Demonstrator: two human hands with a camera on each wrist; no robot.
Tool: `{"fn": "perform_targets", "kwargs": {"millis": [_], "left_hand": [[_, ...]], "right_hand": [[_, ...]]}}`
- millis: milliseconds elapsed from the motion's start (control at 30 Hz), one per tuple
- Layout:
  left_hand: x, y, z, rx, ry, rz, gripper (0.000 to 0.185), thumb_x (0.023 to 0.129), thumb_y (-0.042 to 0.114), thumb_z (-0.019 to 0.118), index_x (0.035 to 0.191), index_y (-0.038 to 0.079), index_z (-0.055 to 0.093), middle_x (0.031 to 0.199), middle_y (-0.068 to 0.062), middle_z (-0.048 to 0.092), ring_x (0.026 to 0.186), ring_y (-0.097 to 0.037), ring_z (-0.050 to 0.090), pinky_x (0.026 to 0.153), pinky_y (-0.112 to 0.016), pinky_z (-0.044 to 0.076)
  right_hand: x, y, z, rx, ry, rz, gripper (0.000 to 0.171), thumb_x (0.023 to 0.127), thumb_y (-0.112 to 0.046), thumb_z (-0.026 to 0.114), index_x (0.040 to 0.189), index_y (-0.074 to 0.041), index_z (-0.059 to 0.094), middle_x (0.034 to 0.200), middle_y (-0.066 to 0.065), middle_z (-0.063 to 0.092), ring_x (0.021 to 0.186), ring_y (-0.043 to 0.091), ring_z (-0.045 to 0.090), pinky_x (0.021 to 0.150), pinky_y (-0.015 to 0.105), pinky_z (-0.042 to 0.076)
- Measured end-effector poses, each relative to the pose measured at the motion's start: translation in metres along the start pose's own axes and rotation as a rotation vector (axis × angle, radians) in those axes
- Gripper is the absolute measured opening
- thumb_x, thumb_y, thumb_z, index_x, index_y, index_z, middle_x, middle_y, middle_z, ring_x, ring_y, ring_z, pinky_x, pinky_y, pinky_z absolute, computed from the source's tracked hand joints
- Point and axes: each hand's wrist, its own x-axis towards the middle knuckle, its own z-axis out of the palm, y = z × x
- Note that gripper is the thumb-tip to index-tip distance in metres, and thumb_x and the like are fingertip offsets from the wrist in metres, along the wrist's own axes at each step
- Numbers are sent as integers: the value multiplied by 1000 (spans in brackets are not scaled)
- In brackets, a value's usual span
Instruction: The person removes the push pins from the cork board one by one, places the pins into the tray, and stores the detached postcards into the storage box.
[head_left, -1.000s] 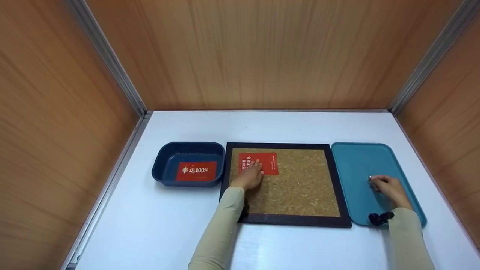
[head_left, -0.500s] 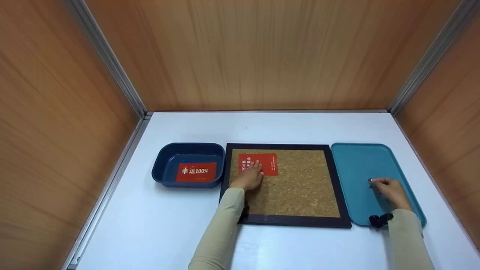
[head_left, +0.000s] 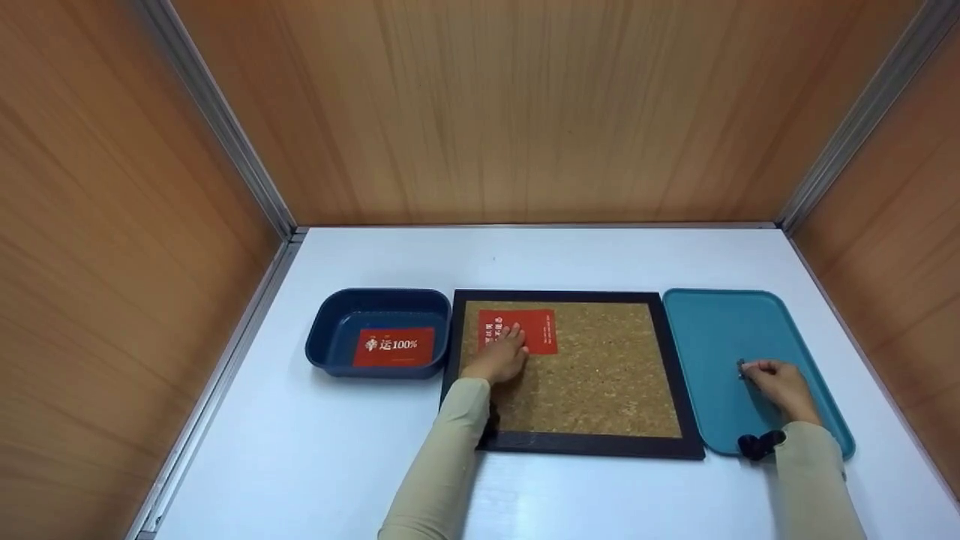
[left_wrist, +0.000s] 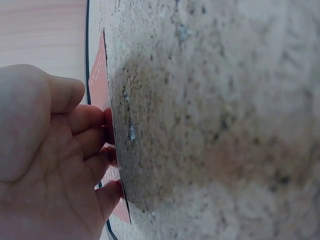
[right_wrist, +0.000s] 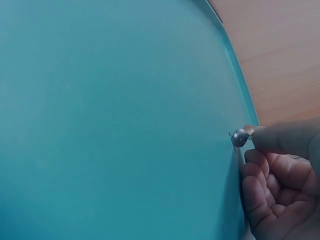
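A black-framed cork board [head_left: 600, 375] lies in the middle of the white table. A red card [head_left: 538, 331] with pale print lies at its upper left corner. My left hand [head_left: 501, 352] presses flat on the card, fingers straight; the left wrist view shows the fingers [left_wrist: 95, 145] against the card [left_wrist: 99, 75] and cork [left_wrist: 215, 120]. My right hand [head_left: 776, 381] rests over the teal tray [head_left: 720, 330] and pinches a small silver pin [head_left: 741, 367]. In the right wrist view the pin [right_wrist: 240, 137] sits between my thumb and fingertip above the tray [right_wrist: 110, 115].
A dark blue bin [head_left: 379, 304] left of the board holds another red card [head_left: 394, 346]. Wooden walls close in the table on three sides. A black wrist strap [head_left: 757, 444] shows at my right sleeve.
Almost nothing has moved. My right hand with the pin has shifted slightly toward me over the tray; the left hand stays pressed on the card.
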Motion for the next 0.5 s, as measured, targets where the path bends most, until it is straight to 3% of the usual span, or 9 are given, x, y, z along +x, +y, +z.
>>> {"fn": "perform_targets", "kwargs": {"millis": [333,500], "left_hand": [[-2,2,-2,3,-4,10,50,106,27,31,152,8,27,161,-8,16,149,-25,14,121,-41,18],[-2,2,-3,1,-8,4,50,106,28,31,152,8,26,161,-8,16,149,-25,14,121,-41,18]], "right_hand": [[0,3,0,33,-20,5,56,98,-41,49,121,10,53,125,27,49,109,31,45,92,44,40],[0,3,0,37,-16,17,54,97,-41,50,121,8,54,125,24,50,105,27,46,88,38,41]]}}
